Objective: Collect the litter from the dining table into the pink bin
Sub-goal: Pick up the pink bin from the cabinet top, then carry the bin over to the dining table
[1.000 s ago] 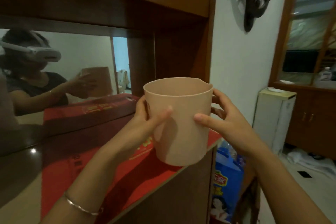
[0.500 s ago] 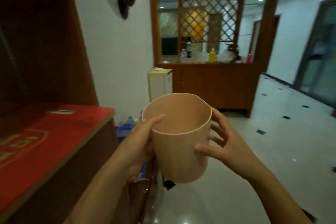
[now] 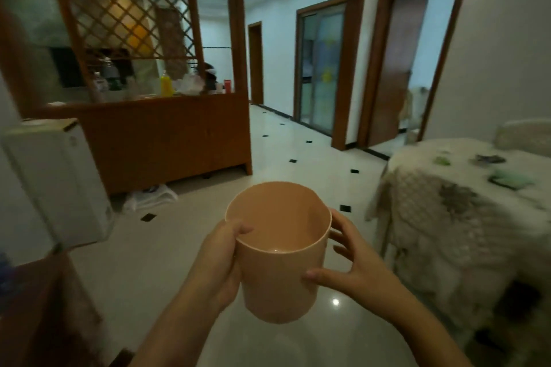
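Carrying pink bin [image 3: 278, 262] two-handed, dining table [image 3: 465, 217] right, wooden cabinet [image 3: 167, 143] left

Bin [image 3: 278, 259] at centre, upright, above the floor [image 3: 298, 158]; left hand [image 3: 219, 256] on its 9 o'clock wall, right hand [image 3: 354, 262] on its 3 o'clock wall. Surface [image 3: 447, 217] at 3 o'clock, small litter pieces [image 3: 507, 180] on top. Cabinet [image 3: 167, 140] at 11 o'clock, bottles [image 3: 167, 85] on its ledge. Doorways [image 3: 399, 68] at 1 o'clock.
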A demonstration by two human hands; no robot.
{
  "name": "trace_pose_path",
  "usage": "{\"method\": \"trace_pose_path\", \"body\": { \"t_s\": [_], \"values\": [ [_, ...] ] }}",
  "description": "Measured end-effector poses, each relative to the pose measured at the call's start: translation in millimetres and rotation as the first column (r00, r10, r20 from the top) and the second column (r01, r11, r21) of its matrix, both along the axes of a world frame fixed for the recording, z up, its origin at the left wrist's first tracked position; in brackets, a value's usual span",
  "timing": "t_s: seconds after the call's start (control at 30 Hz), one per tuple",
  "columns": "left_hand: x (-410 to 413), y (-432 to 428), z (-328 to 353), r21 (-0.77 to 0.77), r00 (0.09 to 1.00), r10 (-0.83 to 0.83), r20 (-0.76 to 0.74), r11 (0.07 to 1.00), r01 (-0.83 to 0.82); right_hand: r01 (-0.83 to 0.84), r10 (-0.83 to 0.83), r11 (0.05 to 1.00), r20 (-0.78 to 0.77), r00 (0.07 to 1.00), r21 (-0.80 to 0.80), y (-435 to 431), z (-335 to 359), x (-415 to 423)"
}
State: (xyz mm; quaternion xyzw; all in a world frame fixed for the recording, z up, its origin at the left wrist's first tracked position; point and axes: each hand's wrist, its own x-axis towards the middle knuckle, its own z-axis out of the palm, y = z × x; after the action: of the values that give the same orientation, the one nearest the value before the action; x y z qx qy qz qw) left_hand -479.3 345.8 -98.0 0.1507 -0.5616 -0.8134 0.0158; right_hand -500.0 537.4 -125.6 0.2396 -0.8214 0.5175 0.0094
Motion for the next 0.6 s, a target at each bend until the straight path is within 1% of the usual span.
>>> {"method": "trace_pose_path", "body": {
  "t_s": [0.1,0.2,0.27,0.37,0.5,0.6],
  "values": [
    [-67.2,38.2,-3.4,0.033,0.998,-0.053,-0.013,0.998,0.054,0.131,-0.128,0.99,-0.058,0.99,0.044,42.3,-0.1,-50.3],
    [-127.4,67.1,-10.5,0.019,0.995,-0.099,0.002,0.995,0.099,0.302,-0.282,0.944,-0.148,0.948,0.134,86.4,-0.3,-97.8],
    [-165.2,81.0,-14.4,0.02,0.991,-0.13,0.023,0.991,0.129,0.404,-0.346,0.888,-0.256,0.902,0.221,113.6,-2.6,-128.6],
    [-218.7,95.3,-20.7,0.03,0.99,-0.139,0.007,0.99,0.138,0.548,-0.395,0.751,-0.413,0.821,0.369,145.8,-13.4,-175.8],
    [-292.3,107.7,-31.6,-0.05,0.993,-0.112,-0.042,0.993,0.11,0.644,-0.438,0.61,-0.48,0.76,0.463,175.5,-34.6,-241.1],
    [-355.4,117.6,-37.8,-0.079,0.991,-0.132,-0.037,0.989,0.129,0.664,-0.458,0.557,-0.482,0.747,0.5,187.8,-47.6,-296.6]
  ]
}}
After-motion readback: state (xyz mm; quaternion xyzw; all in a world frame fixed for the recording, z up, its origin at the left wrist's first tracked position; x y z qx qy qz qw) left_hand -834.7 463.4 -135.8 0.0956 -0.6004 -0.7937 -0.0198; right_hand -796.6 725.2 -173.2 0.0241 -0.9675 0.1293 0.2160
